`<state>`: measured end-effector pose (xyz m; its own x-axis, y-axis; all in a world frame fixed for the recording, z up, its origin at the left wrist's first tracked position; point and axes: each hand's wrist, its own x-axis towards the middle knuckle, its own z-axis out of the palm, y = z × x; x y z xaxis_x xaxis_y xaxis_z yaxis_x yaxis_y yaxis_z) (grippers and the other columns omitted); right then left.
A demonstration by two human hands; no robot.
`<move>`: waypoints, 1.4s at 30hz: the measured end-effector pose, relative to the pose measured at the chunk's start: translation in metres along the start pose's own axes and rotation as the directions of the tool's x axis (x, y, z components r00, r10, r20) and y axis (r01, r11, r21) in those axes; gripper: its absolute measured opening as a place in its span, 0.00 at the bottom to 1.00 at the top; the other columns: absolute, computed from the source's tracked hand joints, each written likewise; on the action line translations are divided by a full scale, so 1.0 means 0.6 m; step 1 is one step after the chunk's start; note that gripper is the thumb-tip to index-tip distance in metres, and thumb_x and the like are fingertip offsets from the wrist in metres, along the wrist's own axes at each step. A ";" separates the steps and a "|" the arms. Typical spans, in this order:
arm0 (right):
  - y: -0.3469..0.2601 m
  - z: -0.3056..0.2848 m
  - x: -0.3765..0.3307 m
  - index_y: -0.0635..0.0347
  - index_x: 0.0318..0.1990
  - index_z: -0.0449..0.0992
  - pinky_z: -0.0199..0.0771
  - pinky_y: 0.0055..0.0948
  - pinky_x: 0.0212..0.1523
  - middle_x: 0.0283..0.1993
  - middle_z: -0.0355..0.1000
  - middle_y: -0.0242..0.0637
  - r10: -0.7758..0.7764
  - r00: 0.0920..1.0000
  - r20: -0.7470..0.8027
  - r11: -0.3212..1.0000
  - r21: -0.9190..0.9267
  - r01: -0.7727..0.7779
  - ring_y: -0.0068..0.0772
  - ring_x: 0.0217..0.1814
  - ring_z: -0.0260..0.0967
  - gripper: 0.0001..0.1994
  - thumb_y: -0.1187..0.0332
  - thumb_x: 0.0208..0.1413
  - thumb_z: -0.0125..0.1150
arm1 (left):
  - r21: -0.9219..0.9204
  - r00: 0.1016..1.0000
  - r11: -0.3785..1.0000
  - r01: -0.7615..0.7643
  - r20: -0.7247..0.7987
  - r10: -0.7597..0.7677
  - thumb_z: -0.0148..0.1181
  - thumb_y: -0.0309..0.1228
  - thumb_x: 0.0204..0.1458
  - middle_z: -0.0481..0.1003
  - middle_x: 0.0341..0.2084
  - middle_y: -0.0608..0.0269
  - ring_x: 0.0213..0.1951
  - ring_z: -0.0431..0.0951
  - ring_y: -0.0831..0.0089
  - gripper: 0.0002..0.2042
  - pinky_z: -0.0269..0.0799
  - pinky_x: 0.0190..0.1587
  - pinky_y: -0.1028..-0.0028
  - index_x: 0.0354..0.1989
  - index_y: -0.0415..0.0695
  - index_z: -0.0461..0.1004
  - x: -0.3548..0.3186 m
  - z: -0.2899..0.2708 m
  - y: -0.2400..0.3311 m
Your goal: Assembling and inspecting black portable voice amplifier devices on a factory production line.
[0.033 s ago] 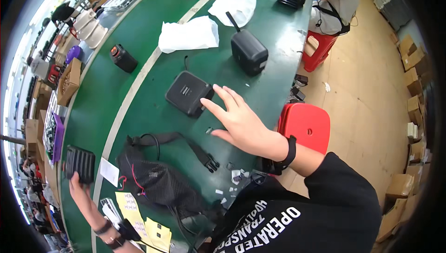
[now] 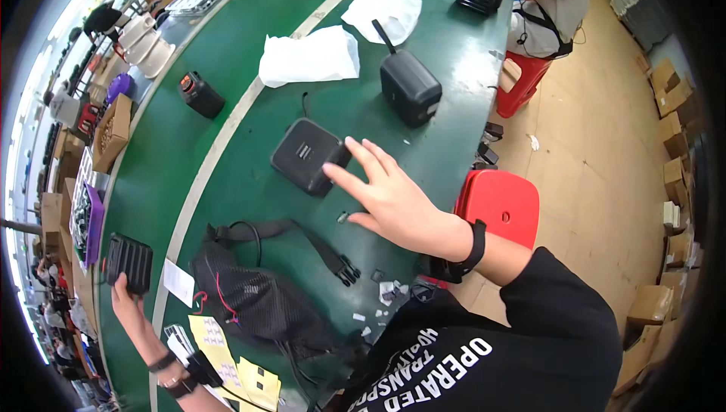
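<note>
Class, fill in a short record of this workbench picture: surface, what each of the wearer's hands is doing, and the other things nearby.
surface: green table
right hand: open, fingers spread, reaching to the flat black box
left hand: holding a ribbed black box
near the body: black mesh bag, yellow sheets
farther off: upright black box, white bags

Right hand (image 2: 393,196) fingers touch black case (image 2: 306,156) (spread).

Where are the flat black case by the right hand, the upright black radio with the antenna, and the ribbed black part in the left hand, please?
flat black case (image 2: 306,156): head view, top face.
upright black radio (image 2: 409,87): head view, body.
ribbed black part (image 2: 129,261): head view, ribbed face.
</note>
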<state>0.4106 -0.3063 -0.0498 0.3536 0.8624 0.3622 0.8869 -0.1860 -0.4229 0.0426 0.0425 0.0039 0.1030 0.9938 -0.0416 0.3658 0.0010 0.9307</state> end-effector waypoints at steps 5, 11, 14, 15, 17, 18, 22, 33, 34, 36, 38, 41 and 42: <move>0.022 0.025 0.039 0.47 0.57 0.65 0.61 0.49 0.57 0.64 0.48 0.54 -0.145 0.986 0.079 0.989 0.025 0.143 0.62 0.64 0.49 0.37 0.69 0.32 0.71 | -0.210 0.991 0.978 0.016 -0.129 -0.044 0.64 0.36 0.46 0.72 0.39 0.60 0.38 0.74 0.71 0.21 0.71 0.40 0.74 0.46 0.37 0.68 0.175 0.052 -0.111; 0.025 0.027 0.049 0.52 0.52 0.69 0.66 0.56 0.50 0.61 0.53 0.58 -0.161 0.981 0.108 0.977 -0.123 0.174 0.67 0.59 0.54 0.27 0.70 0.37 0.62 | -0.142 0.960 0.982 -0.125 -0.266 0.084 0.67 0.41 0.43 0.72 0.37 0.60 0.33 0.74 0.74 0.23 0.70 0.32 0.78 0.41 0.36 0.70 0.221 0.110 -0.147; 0.035 0.028 0.058 0.55 0.50 0.70 0.67 0.53 0.50 0.60 0.55 0.57 -0.186 0.978 0.094 0.980 -0.050 0.191 0.66 0.58 0.56 0.25 0.72 0.37 0.61 | -0.078 0.938 0.993 -0.089 -0.342 0.057 0.68 0.42 0.42 0.72 0.37 0.60 0.33 0.73 0.75 0.24 0.68 0.30 0.79 0.41 0.36 0.70 0.237 0.113 -0.159; 0.041 0.029 0.061 0.56 0.49 0.70 0.67 0.50 0.50 0.59 0.56 0.55 -0.207 0.976 0.064 0.978 0.028 0.206 0.64 0.57 0.57 0.25 0.73 0.37 0.62 | -0.068 0.943 0.997 -0.045 -0.332 0.019 0.68 0.39 0.43 0.73 0.38 0.59 0.36 0.74 0.73 0.24 0.69 0.35 0.77 0.44 0.35 0.69 0.256 0.092 -0.165; 0.057 0.019 0.073 0.58 0.47 0.71 0.68 0.43 0.51 0.57 0.60 0.48 -0.138 0.988 0.064 0.970 0.211 0.122 0.56 0.57 0.58 0.24 0.74 0.36 0.64 | -0.057 0.948 0.998 0.011 -0.316 -0.029 0.68 0.37 0.44 0.73 0.40 0.59 0.40 0.74 0.72 0.24 0.70 0.39 0.76 0.46 0.35 0.68 0.273 0.080 -0.180; 0.069 0.024 0.074 0.59 0.46 0.71 0.68 0.38 0.51 0.54 0.64 0.42 -0.087 0.996 0.004 0.959 0.270 0.083 0.48 0.56 0.60 0.24 0.75 0.36 0.67 | -0.025 0.947 0.999 -0.043 -0.319 0.033 0.68 0.37 0.44 0.73 0.40 0.58 0.40 0.74 0.72 0.25 0.70 0.39 0.76 0.46 0.35 0.69 0.274 0.085 -0.184; 0.085 0.024 0.075 0.60 0.48 0.69 0.67 0.36 0.49 0.52 0.64 0.43 0.015 1.000 -0.007 0.916 0.400 -0.011 0.46 0.53 0.62 0.25 0.76 0.37 0.67 | 0.059 0.954 0.986 -0.157 -0.248 0.167 0.69 0.40 0.43 0.73 0.37 0.62 0.33 0.71 0.76 0.24 0.65 0.32 0.78 0.42 0.35 0.70 0.261 0.115 -0.182; 0.083 0.029 0.082 0.63 0.59 0.57 0.61 0.39 0.58 0.61 0.53 0.53 0.121 0.980 0.160 0.892 0.415 -0.178 0.54 0.61 0.55 0.38 0.70 0.38 0.70 | -0.294 0.931 0.913 0.283 -0.147 -0.335 0.59 0.39 0.52 0.67 0.48 0.56 0.50 0.68 0.68 0.25 0.61 0.52 0.74 0.53 0.36 0.64 0.184 0.069 -0.082; 0.083 0.027 0.081 0.63 0.59 0.57 0.61 0.39 0.58 0.61 0.53 0.53 0.123 0.980 0.155 0.893 0.413 -0.178 0.54 0.61 0.55 0.38 0.70 0.38 0.70 | -0.435 0.931 0.856 0.278 -0.096 -0.351 0.57 0.39 0.53 0.64 0.52 0.53 0.55 0.64 0.66 0.27 0.59 0.55 0.71 0.56 0.36 0.60 0.154 0.077 -0.049; 0.079 0.020 0.080 0.62 0.59 0.58 0.60 0.41 0.59 0.61 0.52 0.54 0.140 0.984 0.107 0.889 0.424 -0.173 0.55 0.61 0.54 0.38 0.71 0.36 0.70 | -0.566 0.937 0.782 0.262 -0.044 -0.347 0.54 0.40 0.54 0.61 0.55 0.50 0.59 0.60 0.63 0.28 0.57 0.58 0.68 0.59 0.36 0.57 0.088 0.089 0.010; 0.071 0.013 0.080 0.62 0.58 0.60 0.60 0.42 0.59 0.62 0.52 0.54 0.029 0.999 0.045 0.933 0.357 -0.043 0.56 0.61 0.54 0.38 0.71 0.34 0.71 | -0.601 0.985 0.790 0.121 -0.028 -0.172 0.49 0.40 0.57 0.58 0.58 0.46 0.63 0.56 0.62 0.30 0.54 0.60 0.65 0.64 0.38 0.50 0.017 0.108 0.060; 0.052 0.015 0.057 0.59 0.55 0.65 0.56 0.49 0.59 0.61 0.54 0.51 -0.068 0.994 -0.087 0.923 0.372 0.096 0.56 0.62 0.52 0.35 0.71 0.32 0.71 | -0.624 0.996 0.780 0.055 -0.021 -0.088 0.36 0.32 0.62 0.48 0.64 0.43 0.67 0.45 0.58 0.24 0.47 0.66 0.59 0.65 0.36 0.44 -0.086 0.194 0.135; 0.049 0.007 0.045 0.60 0.53 0.67 0.54 0.49 0.60 0.61 0.55 0.51 -0.005 0.971 -0.237 0.962 0.264 0.070 0.55 0.62 0.52 0.33 0.71 0.34 0.71 | -0.610 0.997 0.791 0.049 -0.016 -0.074 0.34 0.32 0.62 0.48 0.64 0.43 0.67 0.45 0.58 0.24 0.47 0.66 0.60 0.65 0.37 0.44 -0.129 0.230 0.161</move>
<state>0.4448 -0.2869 -0.0558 0.4096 0.7269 0.5513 0.7992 0.0054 -0.6010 0.1974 -0.0498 0.0470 0.0607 0.9927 -0.1046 -0.2693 0.1171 0.9559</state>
